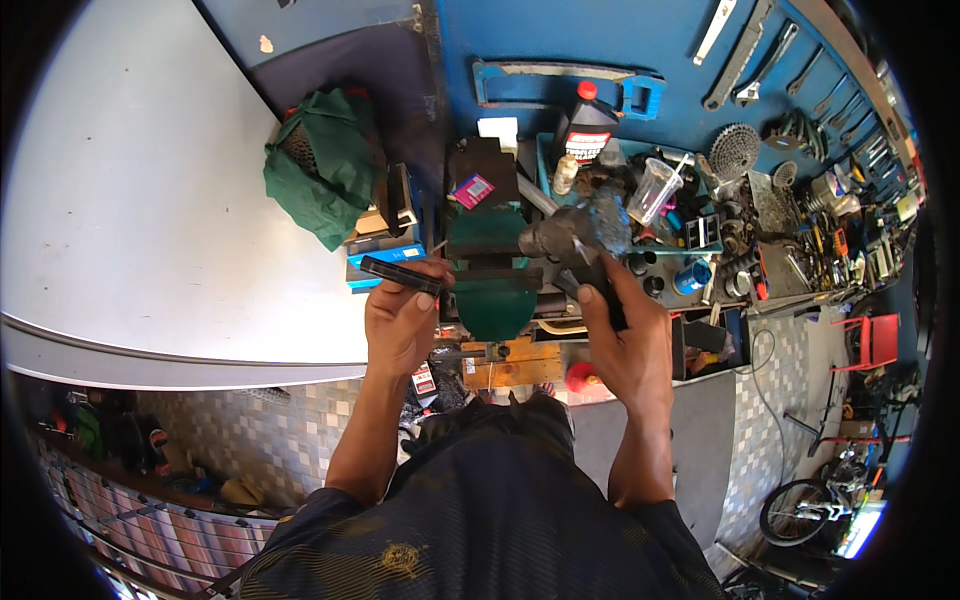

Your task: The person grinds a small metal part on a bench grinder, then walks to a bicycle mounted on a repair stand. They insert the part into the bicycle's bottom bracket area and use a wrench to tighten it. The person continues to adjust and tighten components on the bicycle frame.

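My left hand (402, 325) is closed on a flat black bar-shaped piece (396, 270), held left of a green bench vise (492, 305). The bar's exact kind does not show. On the vise's right side, my right hand (630, 340) has its thumb and fingers round a dark object (612, 300), mostly covered by the hand; I cannot make out its kind. Just beyond those fingers is a dark grey rounded metal part (558, 238). A pink and purple packet (472, 190) lies behind the vise jaws.
A blue tray (640, 243) behind holds a clear plastic cup (655, 190), a black bottle with a red cap (586, 130) and small parts. Blue boxes (385, 255) with a green cloth (325, 165) stand left, beside a white panel (150, 200). A hacksaw (560, 72) hangs on the blue wall.
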The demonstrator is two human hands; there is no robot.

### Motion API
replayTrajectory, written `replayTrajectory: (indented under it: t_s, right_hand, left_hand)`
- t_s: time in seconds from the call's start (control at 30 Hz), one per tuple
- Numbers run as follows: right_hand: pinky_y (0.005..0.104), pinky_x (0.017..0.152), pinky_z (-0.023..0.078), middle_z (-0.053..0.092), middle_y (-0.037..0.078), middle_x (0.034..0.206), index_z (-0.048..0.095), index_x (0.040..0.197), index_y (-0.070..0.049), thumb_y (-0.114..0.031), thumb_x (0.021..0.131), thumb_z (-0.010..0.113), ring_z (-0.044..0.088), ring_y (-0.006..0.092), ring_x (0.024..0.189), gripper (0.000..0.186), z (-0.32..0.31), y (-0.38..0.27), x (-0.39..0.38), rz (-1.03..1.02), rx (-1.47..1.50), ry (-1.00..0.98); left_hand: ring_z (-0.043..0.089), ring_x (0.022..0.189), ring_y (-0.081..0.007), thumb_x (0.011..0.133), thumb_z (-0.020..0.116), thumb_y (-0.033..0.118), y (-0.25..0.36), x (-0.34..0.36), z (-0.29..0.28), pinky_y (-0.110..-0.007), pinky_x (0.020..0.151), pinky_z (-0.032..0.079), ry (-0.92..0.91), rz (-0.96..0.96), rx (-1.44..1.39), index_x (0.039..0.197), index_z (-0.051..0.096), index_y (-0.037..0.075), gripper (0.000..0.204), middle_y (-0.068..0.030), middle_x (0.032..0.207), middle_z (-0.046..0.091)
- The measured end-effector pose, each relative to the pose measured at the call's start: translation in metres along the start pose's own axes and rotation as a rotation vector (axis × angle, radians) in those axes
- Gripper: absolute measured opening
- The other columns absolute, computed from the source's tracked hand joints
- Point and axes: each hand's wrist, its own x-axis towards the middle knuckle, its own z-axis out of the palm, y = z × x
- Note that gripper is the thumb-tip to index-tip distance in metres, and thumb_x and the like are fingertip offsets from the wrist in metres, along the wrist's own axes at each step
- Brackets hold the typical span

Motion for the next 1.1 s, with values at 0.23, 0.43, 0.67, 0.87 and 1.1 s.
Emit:
replayTrajectory:
  t_s: [0.23,0.43,0.67,0.87,1.1]
  right_hand:
    - [0.0438,0.068,0.053,0.071,0.025,0.087,0.063,0.121,0.006,-0.018,0.101,0.070,0.071,0.0407,0.074,0.033,-0.001,-0.013,-0.004,-0.056,0.079,-0.005]
    - [0.0449,0.068,0.053,0.070,0.025,0.086,0.063,0.119,0.007,-0.017,0.100,0.070,0.071,0.0419,0.075,0.031,0.003,-0.016,-0.007,-0.041,0.067,-0.045]
    - [0.0445,0.069,0.054,0.071,0.025,0.087,0.064,0.118,0.007,-0.019,0.100,0.071,0.072,0.0415,0.077,0.033,0.006,-0.017,-0.009,-0.033,0.097,-0.056]
    - [0.0449,0.070,0.055,0.072,0.025,0.090,0.063,0.118,0.006,-0.020,0.101,0.071,0.073,0.0417,0.079,0.032,0.005,-0.020,-0.009,-0.006,0.093,-0.096]
    - [0.0449,0.073,0.056,0.072,0.025,0.092,0.063,0.119,0.006,-0.020,0.101,0.071,0.074,0.0429,0.084,0.033,0.006,-0.019,-0.011,0.010,0.105,-0.098]
  left_hand:
    - [0.052,0.126,-0.0219,0.096,0.073,0.031,0.007,-0.006,0.010,-0.044,0.108,0.041,-0.034,-0.232,-0.394,0.121,0.064,0.018,0.030,0.0010,0.110,0.064]
    - [0.051,0.126,-0.0199,0.095,0.072,0.030,0.006,-0.011,0.013,-0.042,0.106,0.040,-0.042,-0.276,-0.540,0.122,0.063,0.020,0.031,0.0037,0.109,0.065]
    - [0.049,0.126,-0.0194,0.094,0.073,0.032,0.006,-0.015,0.015,-0.041,0.106,0.038,-0.064,-0.308,-0.598,0.122,0.063,0.020,0.031,0.0048,0.108,0.064]
    - [0.049,0.126,-0.0194,0.095,0.072,0.033,0.004,-0.016,0.016,-0.041,0.106,0.039,-0.075,-0.301,-0.587,0.121,0.063,0.020,0.030,0.0034,0.108,0.062]
    - [0.053,0.125,-0.0214,0.095,0.074,0.031,0.004,-0.015,0.019,-0.042,0.104,0.042,-0.019,-0.232,-0.430,0.116,0.062,0.018,0.027,0.0001,0.112,0.064]
